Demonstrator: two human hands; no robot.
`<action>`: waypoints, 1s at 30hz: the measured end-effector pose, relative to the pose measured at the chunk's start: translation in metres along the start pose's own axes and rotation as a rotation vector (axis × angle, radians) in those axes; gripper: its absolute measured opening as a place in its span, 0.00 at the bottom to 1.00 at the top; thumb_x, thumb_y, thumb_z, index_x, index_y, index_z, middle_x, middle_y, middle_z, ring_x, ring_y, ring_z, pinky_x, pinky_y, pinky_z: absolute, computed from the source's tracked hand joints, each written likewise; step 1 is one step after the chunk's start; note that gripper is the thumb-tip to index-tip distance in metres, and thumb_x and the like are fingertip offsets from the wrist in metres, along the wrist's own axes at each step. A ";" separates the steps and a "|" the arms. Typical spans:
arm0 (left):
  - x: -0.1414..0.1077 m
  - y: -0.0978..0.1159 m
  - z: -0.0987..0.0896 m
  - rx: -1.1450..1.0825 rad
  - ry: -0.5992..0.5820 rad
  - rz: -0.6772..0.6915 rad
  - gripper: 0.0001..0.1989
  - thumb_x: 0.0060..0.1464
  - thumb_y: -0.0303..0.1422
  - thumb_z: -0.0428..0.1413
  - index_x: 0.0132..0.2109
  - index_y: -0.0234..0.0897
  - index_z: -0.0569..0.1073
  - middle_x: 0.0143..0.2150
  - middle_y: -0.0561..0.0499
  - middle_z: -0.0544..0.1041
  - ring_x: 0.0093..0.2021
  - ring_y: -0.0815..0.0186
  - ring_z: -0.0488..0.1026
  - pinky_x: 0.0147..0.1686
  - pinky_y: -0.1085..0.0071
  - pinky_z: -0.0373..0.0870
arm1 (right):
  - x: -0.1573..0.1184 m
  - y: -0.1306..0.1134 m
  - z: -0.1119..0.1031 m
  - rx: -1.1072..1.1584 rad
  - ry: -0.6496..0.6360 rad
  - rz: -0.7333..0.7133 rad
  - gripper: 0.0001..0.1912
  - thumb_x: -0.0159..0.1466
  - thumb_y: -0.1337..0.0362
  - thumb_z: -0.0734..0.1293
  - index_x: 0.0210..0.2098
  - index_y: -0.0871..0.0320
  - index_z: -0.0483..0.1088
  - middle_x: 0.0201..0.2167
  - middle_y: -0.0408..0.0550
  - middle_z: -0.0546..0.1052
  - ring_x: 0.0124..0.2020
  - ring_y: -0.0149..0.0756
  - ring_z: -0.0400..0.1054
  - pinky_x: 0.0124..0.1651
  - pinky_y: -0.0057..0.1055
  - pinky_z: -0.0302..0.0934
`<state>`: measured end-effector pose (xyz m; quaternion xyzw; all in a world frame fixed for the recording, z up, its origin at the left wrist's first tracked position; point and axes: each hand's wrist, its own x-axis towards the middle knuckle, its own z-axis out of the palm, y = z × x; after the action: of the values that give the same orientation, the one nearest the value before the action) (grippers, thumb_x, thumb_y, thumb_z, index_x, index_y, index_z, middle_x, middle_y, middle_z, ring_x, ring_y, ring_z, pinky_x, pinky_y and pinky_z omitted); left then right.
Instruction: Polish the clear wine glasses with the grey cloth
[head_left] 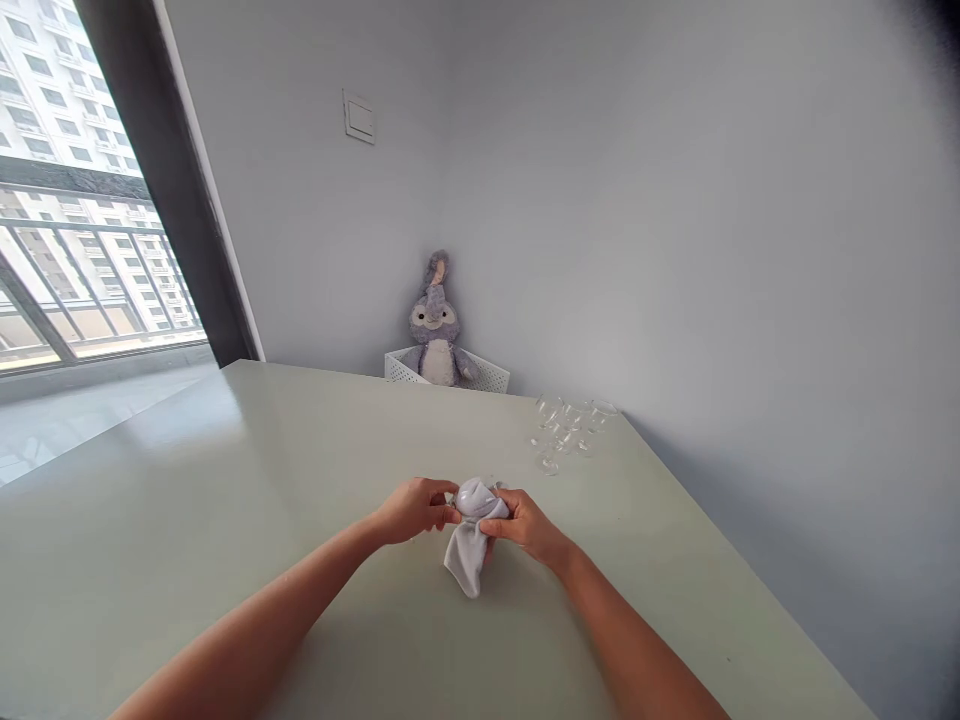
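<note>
Held just above the table, in front of me, is a clear stemmed glass [469, 495] with a pale grey cloth [466, 560] bunched in and around its bowl. My left hand [418, 508] pinches the glass from the left side; its stem and foot are mostly hidden by the fingers. From the right, my right hand [526, 524] grips the cloth against the glass, thumb on top. A loose end of the cloth hangs down toward me. Beyond my right hand, several clear stemmed glasses [550, 440] stand grouped on the table.
The pale glossy table [315, 440] reaches to the walls. At its far edge, a grey plush rabbit [435, 330] sits in a white perforated basket [491, 376]. A light switch [360, 118] is on the wall. At left is a window with a railing [90, 230].
</note>
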<state>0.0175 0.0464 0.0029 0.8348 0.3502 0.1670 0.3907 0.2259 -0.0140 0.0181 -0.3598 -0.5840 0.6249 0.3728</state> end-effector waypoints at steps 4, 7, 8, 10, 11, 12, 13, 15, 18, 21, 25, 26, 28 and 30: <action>-0.001 0.005 -0.002 -0.376 -0.391 -0.072 0.27 0.52 0.53 0.40 0.30 0.33 0.68 0.21 0.51 0.69 0.18 0.71 0.62 0.21 0.74 0.60 | -0.008 -0.010 -0.009 -0.074 -0.108 0.017 0.13 0.50 0.59 0.69 0.31 0.62 0.71 0.23 0.44 0.72 0.23 0.34 0.67 0.31 0.33 0.62; 0.000 0.007 0.007 -0.109 -0.072 -0.027 0.23 0.53 0.50 0.42 0.38 0.36 0.69 0.28 0.48 0.73 0.26 0.67 0.68 0.28 0.71 0.63 | 0.000 0.001 -0.010 0.011 0.051 0.012 0.14 0.50 0.58 0.69 0.31 0.62 0.71 0.21 0.43 0.72 0.21 0.33 0.67 0.27 0.32 0.62; 0.000 0.007 0.011 0.046 0.095 0.022 0.21 0.53 0.49 0.45 0.42 0.38 0.69 0.31 0.47 0.73 0.30 0.65 0.69 0.32 0.69 0.63 | 0.004 0.007 -0.010 0.067 0.126 0.009 0.15 0.50 0.57 0.69 0.31 0.62 0.70 0.21 0.43 0.72 0.20 0.32 0.66 0.25 0.31 0.62; 0.001 0.007 0.016 0.312 0.348 0.108 0.19 0.51 0.46 0.50 0.46 0.40 0.68 0.32 0.47 0.73 0.35 0.61 0.68 0.38 0.65 0.61 | 0.012 0.016 -0.006 0.178 0.228 0.012 0.15 0.51 0.56 0.69 0.32 0.62 0.69 0.21 0.42 0.71 0.18 0.29 0.65 0.23 0.28 0.61; 0.001 0.006 0.018 0.382 0.395 0.122 0.18 0.50 0.45 0.51 0.46 0.41 0.68 0.30 0.47 0.72 0.36 0.61 0.67 0.38 0.65 0.61 | 0.014 0.019 -0.004 0.212 0.240 0.015 0.15 0.51 0.56 0.68 0.32 0.62 0.69 0.21 0.42 0.71 0.18 0.28 0.64 0.23 0.27 0.61; 0.001 0.005 0.018 0.394 0.395 0.102 0.17 0.50 0.44 0.51 0.44 0.41 0.69 0.28 0.48 0.71 0.34 0.61 0.67 0.37 0.66 0.60 | 0.014 0.019 -0.001 0.223 0.229 0.017 0.15 0.52 0.56 0.68 0.32 0.62 0.69 0.21 0.42 0.71 0.18 0.28 0.64 0.22 0.27 0.61; 0.001 0.004 0.017 0.344 0.354 0.053 0.16 0.50 0.45 0.51 0.42 0.42 0.70 0.25 0.50 0.70 0.31 0.63 0.66 0.35 0.68 0.61 | 0.014 0.018 0.001 0.208 0.201 0.017 0.16 0.52 0.55 0.68 0.33 0.62 0.69 0.22 0.43 0.71 0.19 0.29 0.65 0.22 0.27 0.62; 0.002 0.001 0.014 0.087 0.163 -0.068 0.17 0.49 0.48 0.50 0.39 0.41 0.70 0.21 0.54 0.67 0.24 0.68 0.63 0.28 0.72 0.60 | 0.010 0.011 0.002 0.132 0.132 0.014 0.17 0.51 0.55 0.68 0.34 0.62 0.70 0.24 0.44 0.71 0.23 0.32 0.67 0.21 0.28 0.63; 0.004 -0.003 0.012 -0.411 -0.210 -0.165 0.23 0.49 0.52 0.46 0.34 0.36 0.69 0.17 0.56 0.62 0.18 0.72 0.57 0.21 0.74 0.57 | 0.002 0.000 -0.001 0.017 0.018 0.040 0.19 0.48 0.54 0.70 0.33 0.62 0.71 0.25 0.45 0.71 0.26 0.34 0.67 0.20 0.27 0.62; 0.006 -0.003 0.016 -0.493 -0.270 -0.174 0.25 0.50 0.53 0.44 0.32 0.33 0.68 0.20 0.54 0.65 0.18 0.72 0.59 0.21 0.74 0.58 | 0.001 0.000 -0.007 -0.006 0.007 0.055 0.19 0.46 0.55 0.71 0.32 0.63 0.72 0.23 0.44 0.71 0.25 0.34 0.67 0.23 0.29 0.64; 0.004 0.003 0.024 0.143 0.272 0.017 0.19 0.53 0.46 0.46 0.44 0.38 0.70 0.37 0.45 0.73 0.36 0.63 0.67 0.37 0.65 0.63 | 0.012 0.017 -0.005 0.135 0.287 0.052 0.18 0.47 0.55 0.71 0.30 0.63 0.70 0.21 0.43 0.71 0.21 0.31 0.65 0.23 0.28 0.63; 0.002 0.004 0.024 0.312 0.390 0.101 0.18 0.53 0.43 0.48 0.47 0.39 0.69 0.40 0.44 0.72 0.40 0.60 0.67 0.42 0.62 0.61 | 0.015 0.021 -0.002 0.199 0.350 0.058 0.17 0.47 0.55 0.71 0.30 0.62 0.69 0.21 0.42 0.71 0.20 0.28 0.64 0.23 0.27 0.62; 0.000 0.005 0.024 0.535 0.487 0.232 0.17 0.54 0.40 0.49 0.48 0.39 0.68 0.40 0.43 0.72 0.43 0.58 0.65 0.45 0.59 0.57 | 0.018 0.026 0.004 0.307 0.396 0.060 0.16 0.49 0.55 0.70 0.30 0.61 0.68 0.20 0.41 0.71 0.16 0.24 0.61 0.22 0.25 0.60; -0.001 0.004 0.021 0.587 0.478 0.255 0.15 0.55 0.40 0.48 0.45 0.39 0.70 0.33 0.44 0.72 0.38 0.60 0.66 0.42 0.61 0.59 | 0.018 0.026 0.008 0.302 0.346 0.042 0.16 0.50 0.56 0.70 0.31 0.60 0.68 0.21 0.41 0.71 0.16 0.24 0.61 0.21 0.25 0.60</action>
<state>0.0306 0.0327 -0.0072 0.8853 0.3575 0.2966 0.0191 0.2091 -0.0034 -0.0076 -0.4137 -0.4038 0.6418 0.5039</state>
